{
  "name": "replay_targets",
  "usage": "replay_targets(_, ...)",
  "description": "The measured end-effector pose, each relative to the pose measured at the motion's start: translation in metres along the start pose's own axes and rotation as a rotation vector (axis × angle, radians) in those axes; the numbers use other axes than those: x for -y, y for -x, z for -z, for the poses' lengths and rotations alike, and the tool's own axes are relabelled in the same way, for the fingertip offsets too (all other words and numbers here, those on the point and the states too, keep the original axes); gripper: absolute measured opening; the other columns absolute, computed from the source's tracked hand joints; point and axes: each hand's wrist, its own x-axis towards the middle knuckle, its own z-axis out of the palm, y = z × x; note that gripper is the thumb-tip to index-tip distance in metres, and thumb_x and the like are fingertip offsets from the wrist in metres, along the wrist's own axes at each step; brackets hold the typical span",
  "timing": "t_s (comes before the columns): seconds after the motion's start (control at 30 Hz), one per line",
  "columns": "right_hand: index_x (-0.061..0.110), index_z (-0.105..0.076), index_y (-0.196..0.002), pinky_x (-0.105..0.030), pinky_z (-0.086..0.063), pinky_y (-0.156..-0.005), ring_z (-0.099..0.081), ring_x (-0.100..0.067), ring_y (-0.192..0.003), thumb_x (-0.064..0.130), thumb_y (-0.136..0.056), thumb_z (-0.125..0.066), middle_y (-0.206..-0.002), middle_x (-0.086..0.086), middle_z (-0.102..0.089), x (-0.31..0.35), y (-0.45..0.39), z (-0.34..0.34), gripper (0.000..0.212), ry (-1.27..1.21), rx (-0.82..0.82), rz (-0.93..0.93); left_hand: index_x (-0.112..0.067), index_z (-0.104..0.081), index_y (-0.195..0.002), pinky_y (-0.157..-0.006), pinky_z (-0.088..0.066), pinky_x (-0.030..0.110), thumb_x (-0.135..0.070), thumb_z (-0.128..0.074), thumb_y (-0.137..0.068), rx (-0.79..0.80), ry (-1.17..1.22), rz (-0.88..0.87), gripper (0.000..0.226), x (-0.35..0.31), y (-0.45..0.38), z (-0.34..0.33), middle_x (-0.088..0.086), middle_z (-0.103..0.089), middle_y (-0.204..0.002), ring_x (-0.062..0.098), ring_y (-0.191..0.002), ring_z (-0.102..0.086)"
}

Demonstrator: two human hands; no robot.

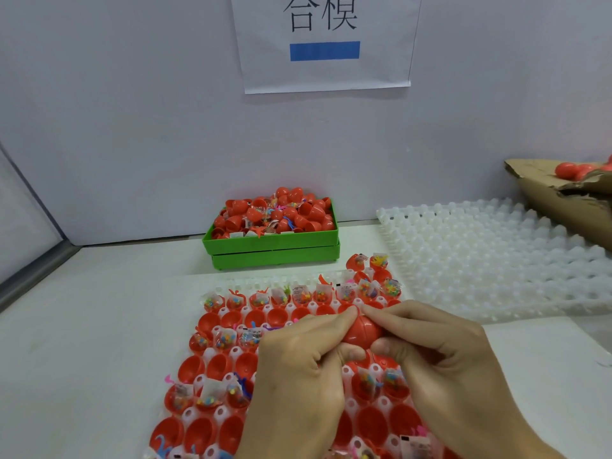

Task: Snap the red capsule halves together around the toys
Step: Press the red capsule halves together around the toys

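A red capsule (361, 331) is held between both hands just above the white moulded tray (231, 351) near the front of the table; its two halves are seen pressed together, a seam line running across its middle. It is pinched by the left hand (298, 366), whose thumb and curled fingers close on its left side, and by the right hand (440, 352), whose fingertips lie over its top and whose thumb presses from below. Much of the tray beneath is hidden by the two hands and forearms. Elsewhere in the tray, rows of open red capsule halves (205, 432) are seated in the sockets, alternating with rows of halves filled with small toy packets (225, 339) of coloured pieces in clear wrap. A few loose filled halves (367, 263) are seen at the tray's far right corner. Behind the tray a stacked green bin (275, 250) is set against the wall, heaped with red halves and toy packets. To the right of the tray a second white moulded tray (496, 256) is laid flat, and beyond that a torn cardboard box (563, 200) holding closed red capsules is partly in view. On the wall above the green bin a paper sign (326, 41) with printed characters and a blue bar is fixed.
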Motion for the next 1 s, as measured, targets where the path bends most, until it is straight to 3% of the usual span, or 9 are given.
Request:
replay_targets(0.13,0.042,-0.068,-0.116,-0.017,-0.055,-0.083,-0.071,-0.003,-0.098,0.035,-0.075,-0.075,-0.106,0.018,-0.074,0.009,0.002,-0.004,0.042,-0.147,0.093,-0.172,-0.002,-0.079,-0.095,-0.073,-0.052,0.013,-0.016,-0.075,-0.069,0.016,-0.16,-0.068,0.03,0.001,-0.002,0.0,-0.001,-0.077,-0.085,0.008,-0.074,-0.07)
replay_targets(0.27,0.041,-0.078,-0.093,-0.018,-0.057,-0.079,-0.074,-0.007,-0.091,0.002,-0.072,-0.083,-0.092,0.011,-0.078,0.006,0.003,-0.01,0.044,-0.284,0.086,-0.4,-0.001,-0.078,-0.092,-0.074,-0.05,0.02,-0.017,-0.078,-0.06,0.056,-0.326,-0.144,0.036,0.0,0.003,-0.007,0.003,-0.074,-0.082,0.014,-0.074,-0.068)
replay_targets(0.33,0.034,-0.081,-0.084,-0.017,-0.057,-0.069,-0.075,-0.008,-0.084,-0.005,-0.076,-0.076,-0.087,0.005,-0.078,0.006,0.0,-0.007,0.041,-0.365,0.072,-0.473,-0.013,-0.079,-0.097,-0.077,-0.048,0.012,-0.023,-0.081,-0.055,0.075,-0.143,0.008,0.043,-0.004,0.0,-0.004,-0.008,-0.071,-0.089,0.002,-0.081,-0.064)
replay_targets(0.43,0.027,-0.081,-0.091,-0.017,-0.056,-0.076,-0.074,-0.013,-0.093,0.013,-0.077,-0.073,-0.094,0.001,-0.078,0.01,-0.005,-0.004,0.021,-0.468,0.081,-0.448,-0.039,-0.077,-0.101,-0.086,-0.052,0.017,-0.044,-0.086,-0.059,0.091,0.34,0.363,0.043,-0.004,-0.005,0.006,-0.016,-0.067,-0.103,0.004,-0.1,-0.066)
replay_targets(0.53,0.021,-0.079,-0.101,-0.024,-0.058,-0.082,-0.073,-0.021,-0.1,0.021,-0.075,-0.067,-0.102,-0.005,-0.077,0.011,-0.003,-0.006,0.029,-0.594,0.112,-0.458,-0.031,-0.072,-0.113,-0.09,-0.056,0.03,-0.037,-0.084,-0.063,0.168,0.683,0.601,0.052,-0.002,-0.005,0.008,-0.005,-0.071,-0.116,0.009,-0.113,-0.065)
replay_targets(0.6,0.021,-0.078,-0.105,-0.026,-0.057,-0.086,-0.072,-0.023,-0.104,0.019,-0.079,-0.065,-0.106,-0.006,-0.076,0.011,-0.001,-0.008,0.029,-0.612,0.134,-0.443,-0.02,-0.075,-0.111,-0.089,-0.058,0.04,-0.026,-0.08,-0.065,0.16,0.852,0.712,0.046,-0.003,-0.004,0.005,0.014,-0.073,-0.109,0.022,-0.106,-0.069)
replay_targets(0.7,0.023,-0.077,-0.108,-0.022,-0.055,-0.088,-0.071,-0.019,-0.105,0.021,-0.08,-0.069,-0.106,-0.003,-0.077,0.014,-0.001,-0.007,0.03,-0.596,0.174,-0.425,-0.021,-0.077,-0.104,-0.084,-0.06,0.038,-0.018,-0.074,-0.07,0.119,0.863,0.721,0.035,-0.006,-0.004,0.002,0.02,-0.073,-0.1,0.024,-0.096,-0.071)
replay_targets(0.8,0.023,-0.078,-0.105,-0.015,-0.054,-0.082,-0.073,-0.015,-0.1,0.02,-0.075,-0.075,-0.101,-0.002,-0.078,0.017,-0.003,-0.006,0.03,-0.574,0.188,-0.411,-0.022,-0.079,-0.099,-0.087,-0.059,0.041,-0.028,-0.078,-0.068,0.125,0.829,0.689,0.031,-0.008,-0.004,0.002,0.025,-0.07,-0.101,0.029,-0.098,-0.07)
replay_targets(1.0,0.014,-0.079,-0.101,-0.025,-0.057,-0.085,-0.074,-0.02,-0.098,0.022,-0.073,-0.074,-0.097,-0.005,-0.078,0.015,0.0,-0.011,0.03,-0.579,0.14,-0.439,-0.019,-0.079,-0.098,-0.075,-0.059,0.027,-0.023,-0.078,-0.066,0.034,0.859,0.722,0.033,-0.006,0.001,-0.004,0.014,-0.077,-0.094,0.028,-0.095,-0.074)
